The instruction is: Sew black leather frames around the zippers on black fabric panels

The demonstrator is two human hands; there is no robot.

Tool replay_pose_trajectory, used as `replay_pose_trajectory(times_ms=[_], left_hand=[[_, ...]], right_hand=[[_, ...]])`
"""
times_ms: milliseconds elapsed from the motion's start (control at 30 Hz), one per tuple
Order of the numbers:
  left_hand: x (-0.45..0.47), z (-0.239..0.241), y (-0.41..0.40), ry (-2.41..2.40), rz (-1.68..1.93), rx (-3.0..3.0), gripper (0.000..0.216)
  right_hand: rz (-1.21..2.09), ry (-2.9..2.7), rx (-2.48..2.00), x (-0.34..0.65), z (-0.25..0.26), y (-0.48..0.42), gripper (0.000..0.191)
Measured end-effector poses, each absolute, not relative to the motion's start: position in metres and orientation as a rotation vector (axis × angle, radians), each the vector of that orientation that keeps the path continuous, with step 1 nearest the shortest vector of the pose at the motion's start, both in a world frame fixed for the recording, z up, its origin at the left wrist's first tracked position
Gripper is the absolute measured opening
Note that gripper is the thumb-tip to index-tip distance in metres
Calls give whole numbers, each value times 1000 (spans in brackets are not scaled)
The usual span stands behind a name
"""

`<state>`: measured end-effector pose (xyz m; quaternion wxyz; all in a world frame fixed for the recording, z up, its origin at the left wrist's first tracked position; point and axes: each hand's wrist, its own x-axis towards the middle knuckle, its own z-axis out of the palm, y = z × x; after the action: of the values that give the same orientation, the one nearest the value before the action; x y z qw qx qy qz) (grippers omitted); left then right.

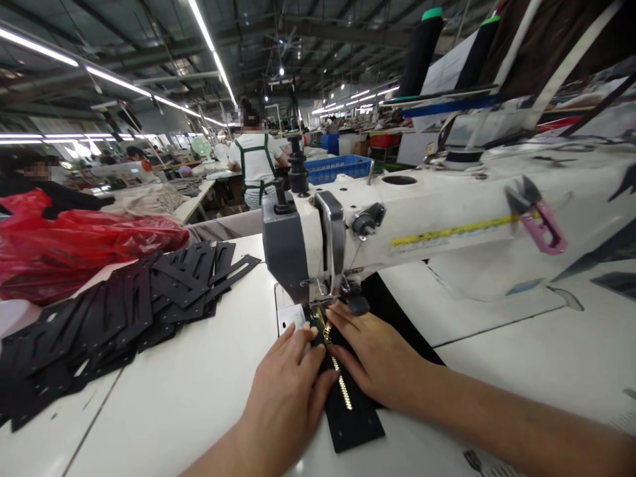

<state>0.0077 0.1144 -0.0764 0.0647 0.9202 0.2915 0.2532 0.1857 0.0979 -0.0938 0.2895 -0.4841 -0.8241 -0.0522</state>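
A black piece (354, 429) with a gold-toothed zipper (342, 386) lies under the needle area of a white sewing machine (427, 212). My left hand (283, 377) presses along the left side of this piece, its bent fingers close together near the metal plate (291, 318). From the right, my right hand (382, 351) pins the piece beside the zipper, fingertips close to the presser foot (322, 301). Between the two hands sits the gold zipper pull (326, 333). A larger black sheet (397, 311) extends behind my right hand; its far part is hidden by the machine.
Many black cut-out pieces (129, 305) are heaped at left, beside a red plastic bag (89, 245). Pink-handled thread snips (539, 218) rest against the machine arm. Behind stand a blue crate (340, 170) and a person in a white top (256, 165). Black thread cones (421, 56) rise at right.
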Motion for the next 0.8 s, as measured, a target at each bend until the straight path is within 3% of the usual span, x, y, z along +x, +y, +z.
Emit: replay_pose_trajectory(times_ms=[433, 800], left_hand=[[14, -77, 133, 934, 728, 2697, 11], [14, -81, 128, 961, 760, 2778, 15]], right_hand=[[2, -2084, -1331, 186, -95, 119, 20], [58, -1952, -1727, 184, -85, 127, 17]])
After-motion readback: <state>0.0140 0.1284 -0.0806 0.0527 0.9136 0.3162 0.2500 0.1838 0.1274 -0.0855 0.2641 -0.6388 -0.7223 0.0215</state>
